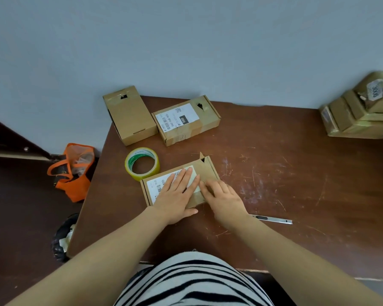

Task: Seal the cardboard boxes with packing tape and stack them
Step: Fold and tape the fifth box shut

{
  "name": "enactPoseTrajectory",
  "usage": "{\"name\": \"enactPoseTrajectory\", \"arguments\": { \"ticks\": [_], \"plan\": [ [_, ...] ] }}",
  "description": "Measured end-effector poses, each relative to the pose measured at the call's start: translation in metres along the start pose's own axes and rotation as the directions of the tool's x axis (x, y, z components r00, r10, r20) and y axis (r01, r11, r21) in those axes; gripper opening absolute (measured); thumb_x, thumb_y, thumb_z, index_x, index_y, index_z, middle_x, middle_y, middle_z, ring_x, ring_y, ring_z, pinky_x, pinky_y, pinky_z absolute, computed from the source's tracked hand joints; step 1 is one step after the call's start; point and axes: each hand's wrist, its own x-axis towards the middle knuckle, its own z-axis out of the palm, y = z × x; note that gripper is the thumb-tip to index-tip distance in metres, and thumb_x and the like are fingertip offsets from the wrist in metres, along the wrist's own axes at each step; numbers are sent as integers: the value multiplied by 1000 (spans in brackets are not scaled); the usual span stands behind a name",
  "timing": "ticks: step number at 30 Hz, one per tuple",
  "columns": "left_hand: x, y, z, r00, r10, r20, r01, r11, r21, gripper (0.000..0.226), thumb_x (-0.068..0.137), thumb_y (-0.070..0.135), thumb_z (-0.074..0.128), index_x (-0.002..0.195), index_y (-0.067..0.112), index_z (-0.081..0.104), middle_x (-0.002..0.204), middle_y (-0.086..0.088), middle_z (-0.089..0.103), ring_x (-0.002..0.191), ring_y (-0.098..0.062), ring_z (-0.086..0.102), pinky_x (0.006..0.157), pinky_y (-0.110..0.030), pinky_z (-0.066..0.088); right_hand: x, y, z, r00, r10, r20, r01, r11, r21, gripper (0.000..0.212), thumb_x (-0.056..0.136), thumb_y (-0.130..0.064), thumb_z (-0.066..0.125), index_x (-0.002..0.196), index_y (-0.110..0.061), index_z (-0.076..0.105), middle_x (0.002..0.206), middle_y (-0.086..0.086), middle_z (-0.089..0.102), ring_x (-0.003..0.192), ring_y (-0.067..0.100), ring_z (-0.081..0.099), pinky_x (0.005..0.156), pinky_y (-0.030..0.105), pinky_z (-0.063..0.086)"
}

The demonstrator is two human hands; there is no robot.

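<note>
A flat cardboard box (pixel 208 171) with a white shipping label lies on the brown table (pixel 296 173) in front of me. My left hand (pixel 177 195) lies flat on its top, fingers straight across the label. My right hand (pixel 223 199) presses on the box's right part, fingers fairly straight. A roll of yellowish packing tape (pixel 142 163) sits just left of the box. Two more cardboard boxes stand at the table's back: a plain one (pixel 128 115) and a labelled one (pixel 186 120).
A metal utility knife (pixel 272 219) lies on the table right of my right wrist. A stack of taped boxes (pixel 363 111) sits at the far right. On the floor to the left are an orange bag (pixel 75 173) and a black bin (pixel 63 237).
</note>
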Motion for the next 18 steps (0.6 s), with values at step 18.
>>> {"name": "enactPoseTrajectory", "arguments": {
  "ticks": [18],
  "plan": [
    [0,2,-6,998,-16,62,16,1000,-4,93,93,57,42,140,26,-32,153,-6,-34,142,-24,-29,112,-39,-18,-10,10,-8,996,-61,62,51,987,154,65,88,-4,49,148,-25,33,154,-4,24,142,16,21,110,28,32]
  ]
}}
